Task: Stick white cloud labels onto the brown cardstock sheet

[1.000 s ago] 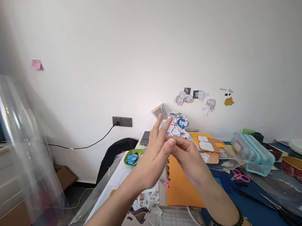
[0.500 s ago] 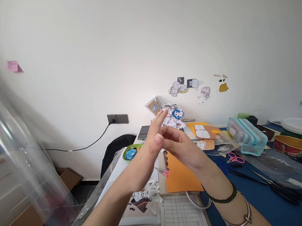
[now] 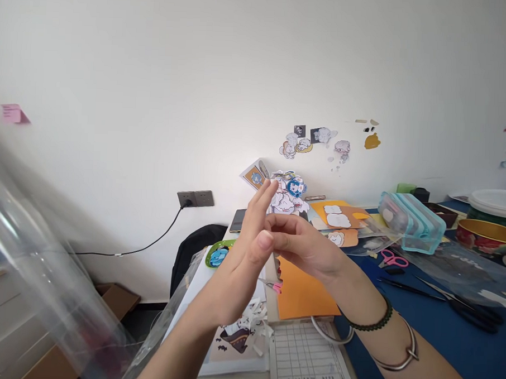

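Raised above the desk, my left hand [image 3: 246, 262] is open, its fingers stretched upward and its palm turned right. My right hand [image 3: 311, 249] reaches against that palm with bent fingers, thumb and fingertips drawn together; anything between them is hidden. A dark beaded bracelet and a metal bangle circle the right forearm. Behind the hands stands a pile of cartoon paper cutouts [image 3: 288, 199]. Below lie an orange sheet [image 3: 307, 295], a printed form [image 3: 308, 357] and white paper scraps [image 3: 253, 318]. A green-rimmed dish [image 3: 215, 255] sits left of my left hand.
Pink-handled scissors [image 3: 395, 259], black-handled scissors [image 3: 478, 311] and a teal clear case [image 3: 413, 221] occupy the right side. A red and gold tin [image 3: 486, 236] stands farther right. Clear plastic film [image 3: 44, 258] hangs at left; a wall socket [image 3: 196, 199] has a cable plugged in.
The view has shifted slightly, so the surroundings sit a little farther left. Both hands keep nearly the same pose, my right fingers still against my left palm.
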The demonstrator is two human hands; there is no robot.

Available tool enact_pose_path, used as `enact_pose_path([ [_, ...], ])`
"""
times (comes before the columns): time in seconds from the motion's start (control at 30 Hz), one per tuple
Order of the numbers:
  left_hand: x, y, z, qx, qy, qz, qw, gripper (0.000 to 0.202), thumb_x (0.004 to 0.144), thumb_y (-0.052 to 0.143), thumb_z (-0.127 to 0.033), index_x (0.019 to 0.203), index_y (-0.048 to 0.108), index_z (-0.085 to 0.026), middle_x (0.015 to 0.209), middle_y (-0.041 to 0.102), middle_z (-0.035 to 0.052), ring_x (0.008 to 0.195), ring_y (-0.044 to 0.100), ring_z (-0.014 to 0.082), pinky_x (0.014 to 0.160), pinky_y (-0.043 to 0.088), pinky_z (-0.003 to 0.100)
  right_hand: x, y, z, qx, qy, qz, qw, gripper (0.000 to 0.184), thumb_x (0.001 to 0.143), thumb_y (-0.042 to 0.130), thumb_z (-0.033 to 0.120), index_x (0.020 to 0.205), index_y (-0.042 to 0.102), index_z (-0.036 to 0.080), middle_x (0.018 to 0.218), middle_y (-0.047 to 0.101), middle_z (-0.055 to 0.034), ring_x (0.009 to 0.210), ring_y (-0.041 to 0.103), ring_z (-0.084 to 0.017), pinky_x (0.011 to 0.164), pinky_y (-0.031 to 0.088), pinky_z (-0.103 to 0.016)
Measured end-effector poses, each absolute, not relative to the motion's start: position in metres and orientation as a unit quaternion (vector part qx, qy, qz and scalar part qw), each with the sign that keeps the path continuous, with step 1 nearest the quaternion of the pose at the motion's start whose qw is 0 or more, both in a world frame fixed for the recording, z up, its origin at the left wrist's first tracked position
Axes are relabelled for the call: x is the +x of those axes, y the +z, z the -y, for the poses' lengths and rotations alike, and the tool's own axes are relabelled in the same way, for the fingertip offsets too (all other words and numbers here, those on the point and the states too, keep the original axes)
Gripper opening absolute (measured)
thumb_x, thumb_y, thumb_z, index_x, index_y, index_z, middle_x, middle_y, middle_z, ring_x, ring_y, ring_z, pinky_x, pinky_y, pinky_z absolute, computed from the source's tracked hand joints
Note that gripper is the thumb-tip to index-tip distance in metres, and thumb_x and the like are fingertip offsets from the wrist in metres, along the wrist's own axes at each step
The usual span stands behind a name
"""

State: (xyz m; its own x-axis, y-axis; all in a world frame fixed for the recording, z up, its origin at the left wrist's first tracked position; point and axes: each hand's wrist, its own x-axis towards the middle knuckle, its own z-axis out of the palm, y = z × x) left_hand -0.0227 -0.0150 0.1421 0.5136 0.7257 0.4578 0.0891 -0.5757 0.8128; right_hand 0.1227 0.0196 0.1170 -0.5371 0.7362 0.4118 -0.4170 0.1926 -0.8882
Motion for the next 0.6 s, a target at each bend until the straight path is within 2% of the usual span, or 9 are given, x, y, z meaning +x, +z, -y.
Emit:
enact_pose_path([
  [0.2, -0.024, 0.136, 0.01, 0.806, 0.422, -0.289, 0.298, 0.063, 0.093, 0.027, -0.06, 0.15, 0.015, -0.037, 0.16, 0.004, -0.0097, 0.147, -0.004, 0.0233, 0.118, 0.006, 0.041, 0.132, 0.122, -0.017, -0.16, 0.56, 0.651, 0.487, 0.015, 0.08, 0.069, 0.029, 0.071, 0.061, 0.02, 0.071, 0.052, 0.0036, 0.067, 0.047, -0.01, 0.066, 0.037, -0.025],
  [0.3, -0.024, 0.135, 0.005, 0.791, 0.448, -0.288, 0.3, 0.062, 0.092, 0.033, -0.059, 0.149, 0.022, -0.035, 0.16, 0.007, -0.0092, 0.146, -0.002, 0.0235, 0.118, 0.006, 0.04, 0.141, 0.127, -0.013, -0.194, 0.52, 0.672, 0.49, 0.017, 0.08, 0.069, 0.031, 0.071, 0.059, 0.02, 0.07, 0.051, 0.0033, 0.068, 0.046, -0.012, 0.065, 0.037, -0.026],
  [0.37, -0.023, 0.136, 0.0, 0.743, 0.485, -0.252, 0.385, 0.063, 0.092, 0.027, -0.063, 0.146, 0.031, -0.031, 0.159, 0.018, -0.006, 0.146, 0.006, 0.0244, 0.117, 0.012, 0.04, 0.147, 0.13, -0.01, -0.217, 0.489, 0.694, 0.482, 0.018, 0.079, 0.069, 0.032, 0.07, 0.058, 0.021, 0.071, 0.05, 0.0026, 0.069, 0.046, -0.012, 0.064, 0.037, -0.027],
  [0.47, -0.02, 0.139, -0.006, 0.633, 0.476, -0.187, 0.581, 0.071, 0.09, 0.017, -0.068, 0.14, 0.042, -0.025, 0.154, 0.032, 0.0015, 0.145, 0.015, 0.0264, 0.113, 0.024, 0.042, 0.152, 0.135, -0.005, -0.248, 0.424, 0.736, 0.467, 0.018, 0.079, 0.069, 0.032, 0.069, 0.058, 0.022, 0.073, 0.051, 0.0011, 0.072, 0.048, -0.014, 0.066, 0.04, -0.029],
  [0.53, -0.018, 0.14, -0.009, 0.572, 0.431, -0.171, 0.677, 0.075, 0.087, 0.018, -0.071, 0.135, 0.048, -0.022, 0.151, 0.038, 0.006, 0.144, 0.018, 0.0292, 0.112, 0.025, 0.044, 0.151, 0.136, -0.001, -0.286, 0.35, 0.758, 0.47, 0.015, 0.078, 0.07, 0.03, 0.069, 0.06, 0.023, 0.08, 0.052, -0.0001, 0.081, 0.05, -0.016, 0.073, 0.042, -0.031],
  [0.6, -0.015, 0.138, -0.011, 0.538, 0.388, -0.165, 0.73, 0.077, 0.086, 0.021, -0.073, 0.128, 0.055, -0.018, 0.147, 0.042, 0.0096, 0.143, 0.02, 0.0318, 0.112, 0.023, 0.045, 0.15, 0.137, 0.001, -0.331, 0.286, 0.768, 0.468, 0.013, 0.077, 0.07, 0.029, 0.068, 0.062, 0.023, 0.085, 0.051, -0.0006, 0.087, 0.05, -0.017, 0.077, 0.043, -0.032],
])
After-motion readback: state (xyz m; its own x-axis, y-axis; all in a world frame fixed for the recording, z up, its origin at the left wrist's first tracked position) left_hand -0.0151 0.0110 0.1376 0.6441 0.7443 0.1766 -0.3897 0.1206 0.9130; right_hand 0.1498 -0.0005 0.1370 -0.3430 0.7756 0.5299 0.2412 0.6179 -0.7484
